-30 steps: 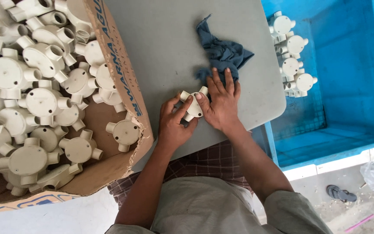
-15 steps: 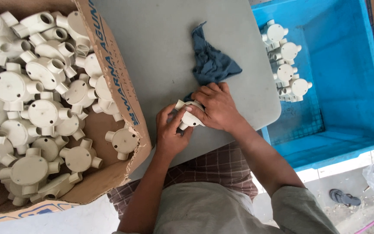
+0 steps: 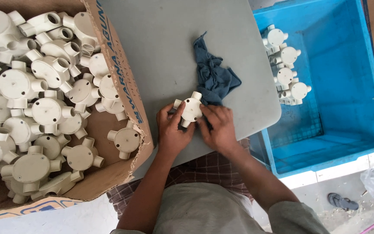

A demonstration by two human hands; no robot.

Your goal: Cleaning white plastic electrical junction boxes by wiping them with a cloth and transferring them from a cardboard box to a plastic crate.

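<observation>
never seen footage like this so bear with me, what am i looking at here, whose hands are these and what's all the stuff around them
The view comes from a camera worn on a person's head, looking down at their own two bare hands over a grey table. The left hand and right hand together hold a cream plastic junction box, round with short pipe outlets. A crumpled dark blue rag lies just beyond it. On the left, a cardboard box is heaped with the same fittings. On the right, a blue crate holds a few more.

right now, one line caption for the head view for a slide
Left hand and right hand hold a cream junction box on a grey table beside a blue rag.
</observation>
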